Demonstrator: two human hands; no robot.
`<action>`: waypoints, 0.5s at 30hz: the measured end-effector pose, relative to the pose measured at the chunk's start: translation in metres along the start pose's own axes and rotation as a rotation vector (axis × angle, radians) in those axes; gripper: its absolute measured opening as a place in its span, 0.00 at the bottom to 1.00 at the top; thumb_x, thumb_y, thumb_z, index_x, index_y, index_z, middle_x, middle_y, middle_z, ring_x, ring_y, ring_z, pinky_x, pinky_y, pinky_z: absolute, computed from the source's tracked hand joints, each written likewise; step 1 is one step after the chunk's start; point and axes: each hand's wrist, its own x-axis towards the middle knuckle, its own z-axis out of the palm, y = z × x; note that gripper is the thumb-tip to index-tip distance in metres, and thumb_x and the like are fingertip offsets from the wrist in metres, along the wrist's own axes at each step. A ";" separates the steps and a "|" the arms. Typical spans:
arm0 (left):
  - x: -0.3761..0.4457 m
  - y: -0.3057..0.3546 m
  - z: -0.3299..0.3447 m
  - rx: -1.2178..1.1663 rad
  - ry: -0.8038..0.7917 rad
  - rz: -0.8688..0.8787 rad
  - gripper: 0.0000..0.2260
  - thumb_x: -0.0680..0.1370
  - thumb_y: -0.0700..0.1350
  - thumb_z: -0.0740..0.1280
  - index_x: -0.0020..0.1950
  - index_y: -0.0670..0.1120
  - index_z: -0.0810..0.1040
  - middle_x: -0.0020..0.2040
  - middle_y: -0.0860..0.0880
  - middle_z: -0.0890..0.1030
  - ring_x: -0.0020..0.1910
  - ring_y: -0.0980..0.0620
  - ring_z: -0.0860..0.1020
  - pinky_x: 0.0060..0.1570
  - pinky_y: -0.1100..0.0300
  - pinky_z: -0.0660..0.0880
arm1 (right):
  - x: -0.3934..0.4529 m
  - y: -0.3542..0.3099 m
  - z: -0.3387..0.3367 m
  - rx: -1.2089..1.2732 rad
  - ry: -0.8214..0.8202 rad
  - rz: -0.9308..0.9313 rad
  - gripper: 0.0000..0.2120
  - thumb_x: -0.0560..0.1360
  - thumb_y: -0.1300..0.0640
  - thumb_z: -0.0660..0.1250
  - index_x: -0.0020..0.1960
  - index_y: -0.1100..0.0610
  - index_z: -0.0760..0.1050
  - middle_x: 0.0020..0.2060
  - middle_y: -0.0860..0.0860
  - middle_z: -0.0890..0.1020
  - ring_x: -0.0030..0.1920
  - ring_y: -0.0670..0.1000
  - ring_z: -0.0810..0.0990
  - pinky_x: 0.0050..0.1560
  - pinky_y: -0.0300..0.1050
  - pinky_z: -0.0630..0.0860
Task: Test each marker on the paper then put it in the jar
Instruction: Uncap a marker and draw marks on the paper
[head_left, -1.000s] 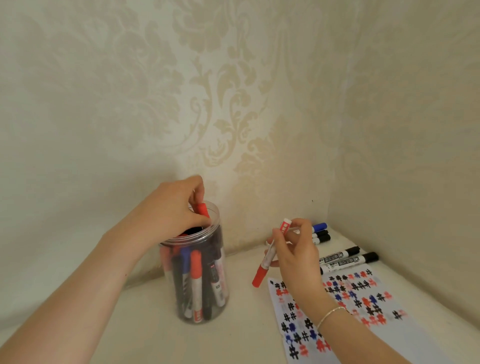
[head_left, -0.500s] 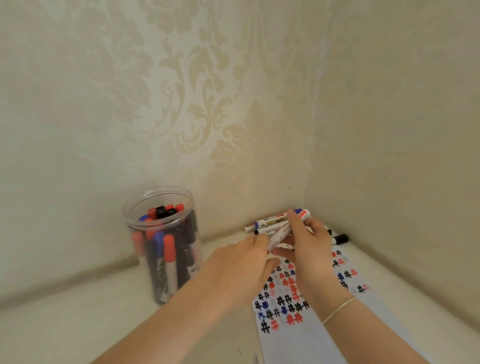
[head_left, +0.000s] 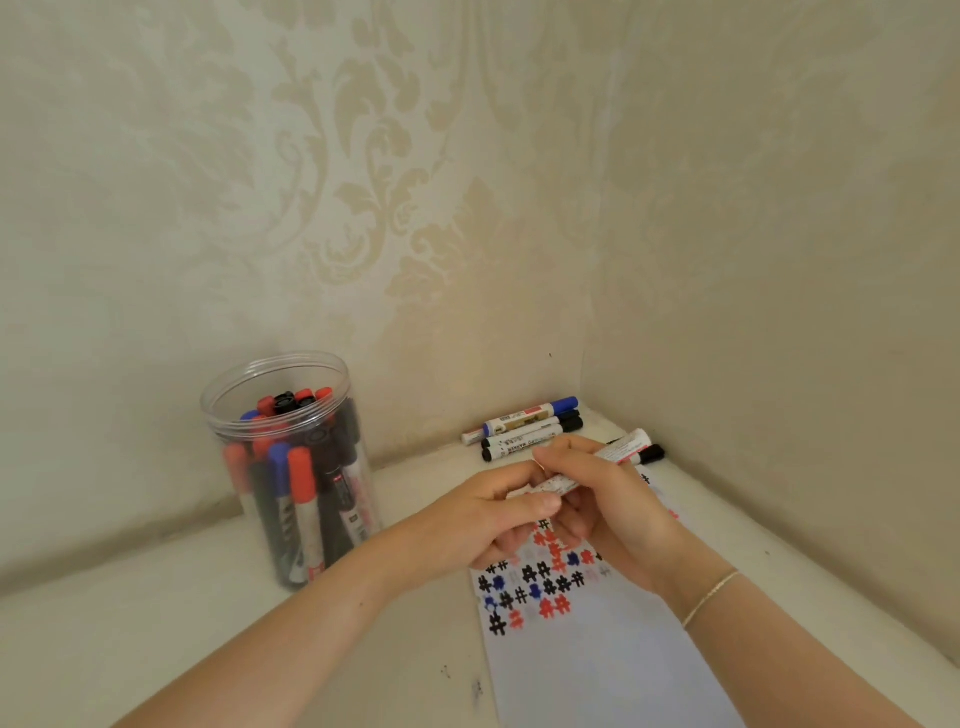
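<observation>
A white-barrelled marker (head_left: 621, 449) lies slanted between both hands above the paper (head_left: 597, 654). My right hand (head_left: 608, 509) grips its barrel, with the far end sticking out past the fingers. My left hand (head_left: 498, 519) pinches the near end, and the cap there is hidden by the fingers. The paper is white and carries rows of black, red and blue hash marks. At the left stands a clear plastic jar (head_left: 291, 467), open at the top, holding several red, blue and black markers.
Three loose markers (head_left: 524, 431) lie against the back wall near the corner, and a black cap (head_left: 652, 453) shows behind my right hand. Walls close in at the back and right. A thin bracelet is on my right wrist.
My left hand left the jar rim and came across to the marker in my right hand. The view swung right and down, and the marker now sits flatter between both hands.
</observation>
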 end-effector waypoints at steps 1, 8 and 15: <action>0.000 -0.003 0.001 0.028 0.011 0.005 0.12 0.81 0.48 0.60 0.61 0.44 0.72 0.31 0.56 0.73 0.23 0.60 0.61 0.22 0.71 0.59 | -0.001 -0.001 -0.001 -0.010 -0.013 0.001 0.11 0.75 0.58 0.66 0.35 0.61 0.72 0.26 0.55 0.70 0.22 0.50 0.66 0.23 0.41 0.66; 0.006 -0.021 -0.008 0.432 0.355 -0.031 0.24 0.72 0.70 0.52 0.54 0.55 0.71 0.37 0.55 0.79 0.36 0.59 0.77 0.38 0.63 0.71 | -0.004 -0.001 -0.013 0.076 0.206 0.041 0.12 0.75 0.53 0.67 0.42 0.62 0.75 0.35 0.59 0.79 0.31 0.54 0.78 0.32 0.45 0.77; 0.023 -0.047 0.007 0.684 0.491 -0.045 0.13 0.79 0.58 0.59 0.40 0.53 0.74 0.28 0.53 0.75 0.29 0.56 0.72 0.32 0.59 0.68 | -0.018 0.018 -0.025 -0.245 0.329 0.093 0.13 0.70 0.64 0.73 0.33 0.59 0.69 0.28 0.56 0.79 0.25 0.50 0.72 0.27 0.41 0.69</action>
